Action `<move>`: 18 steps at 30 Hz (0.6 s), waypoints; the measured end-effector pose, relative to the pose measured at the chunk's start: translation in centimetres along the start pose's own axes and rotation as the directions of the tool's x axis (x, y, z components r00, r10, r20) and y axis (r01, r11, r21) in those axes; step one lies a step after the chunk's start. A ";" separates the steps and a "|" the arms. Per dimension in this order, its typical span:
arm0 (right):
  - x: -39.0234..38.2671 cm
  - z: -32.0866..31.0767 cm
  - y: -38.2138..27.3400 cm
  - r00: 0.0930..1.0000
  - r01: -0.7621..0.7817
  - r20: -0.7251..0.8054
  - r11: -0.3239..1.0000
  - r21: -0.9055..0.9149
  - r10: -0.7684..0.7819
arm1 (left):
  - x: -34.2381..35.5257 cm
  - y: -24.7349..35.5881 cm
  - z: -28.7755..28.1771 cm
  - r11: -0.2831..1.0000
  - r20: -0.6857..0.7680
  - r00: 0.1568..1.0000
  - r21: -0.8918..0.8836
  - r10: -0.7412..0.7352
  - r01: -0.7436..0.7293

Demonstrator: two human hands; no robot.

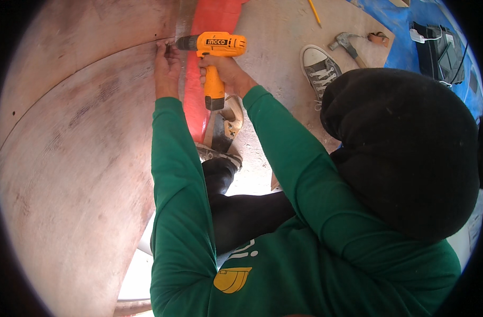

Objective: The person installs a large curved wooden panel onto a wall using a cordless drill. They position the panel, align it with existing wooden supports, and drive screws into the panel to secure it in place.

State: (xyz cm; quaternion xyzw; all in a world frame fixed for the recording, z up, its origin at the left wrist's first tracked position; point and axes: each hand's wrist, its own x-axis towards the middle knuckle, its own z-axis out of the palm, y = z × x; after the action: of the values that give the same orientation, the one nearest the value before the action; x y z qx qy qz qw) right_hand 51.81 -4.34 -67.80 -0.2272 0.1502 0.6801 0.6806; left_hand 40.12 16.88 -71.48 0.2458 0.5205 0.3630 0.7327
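Note:
My right hand (227,71) is wrapped round the grip of a yellow cordless drill (220,44), which points left toward a wooden panel (88,121). The drill's dark chuck (186,43) is close to the fingertips of my left hand (168,68). Those fingers are pinched together against the panel, near a thin curved seam. Whatever they hold at the drill's tip is too small to make out. Beside the left hand, a red strip (195,90) runs down along the panel, behind the drill.
A hammer (347,48), a small brown object (378,38) and a yellow pencil (315,11) lie on a wooden board (273,31) at the far right. Beyond are a blue sheet (397,58) and a black bag (439,53). My black-clad knee (405,153) rises at right, with a grey sneaker (321,68) beside it.

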 end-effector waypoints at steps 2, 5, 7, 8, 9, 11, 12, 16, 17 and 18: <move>0.0 0.0 -0.1 1.000 0.002 -0.011 1.000 -0.008 -0.002 | 0.0 -0.1 0.0 1.000 -0.002 1.000 0.006 0.006 -0.006; -0.1 0.1 -0.1 1.000 0.000 -0.030 1.000 0.012 0.000 | -0.1 -0.1 0.1 1.000 0.017 1.000 0.012 0.005 -0.005; -0.1 0.2 -0.1 0.999 -0.013 -0.051 1.000 -0.001 0.013 | -0.1 0.1 0.1 1.000 -0.004 1.000 0.013 -0.016 0.016; -0.1 0.3 -0.1 0.999 -0.011 -0.033 1.000 0.015 0.011 | -0.2 0.1 0.1 0.999 0.012 1.000 0.037 -0.013 0.012; -0.1 0.3 -0.1 0.999 -0.011 -0.033 1.000 0.025 0.012 | -0.2 0.2 0.1 0.999 0.027 1.000 0.052 -0.015 0.014; -0.2 0.4 0.0 0.999 -0.010 -0.038 1.000 0.026 0.011 | -0.3 0.2 0.1 0.997 0.050 0.999 0.070 -0.020 0.017; -0.4 0.4 0.0 0.999 -0.008 -0.040 1.000 0.020 0.009 | -0.5 0.2 0.0 0.997 0.059 0.998 0.075 -0.020 0.016; -0.7 0.5 0.1 0.999 -0.026 -0.038 1.000 0.002 0.026 | -0.7 0.0 -0.1 1.000 0.046 0.999 0.022 -0.014 0.013; -0.7 0.5 0.0 0.999 -0.023 -0.033 1.000 -0.011 0.023 | -0.7 0.0 -0.1 1.000 0.031 0.999 0.015 -0.011 0.011; -0.6 0.5 0.0 0.999 -0.028 -0.034 0.999 -0.028 0.027 | -0.7 0.1 -0.1 1.000 0.040 0.999 0.008 -0.021 0.021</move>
State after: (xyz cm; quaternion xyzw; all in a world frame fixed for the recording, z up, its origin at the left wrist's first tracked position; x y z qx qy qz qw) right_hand 51.76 -4.61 -67.04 -0.2460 0.1552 0.6875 0.6654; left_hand 39.82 16.34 -71.04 0.2501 0.5094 0.3483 0.7460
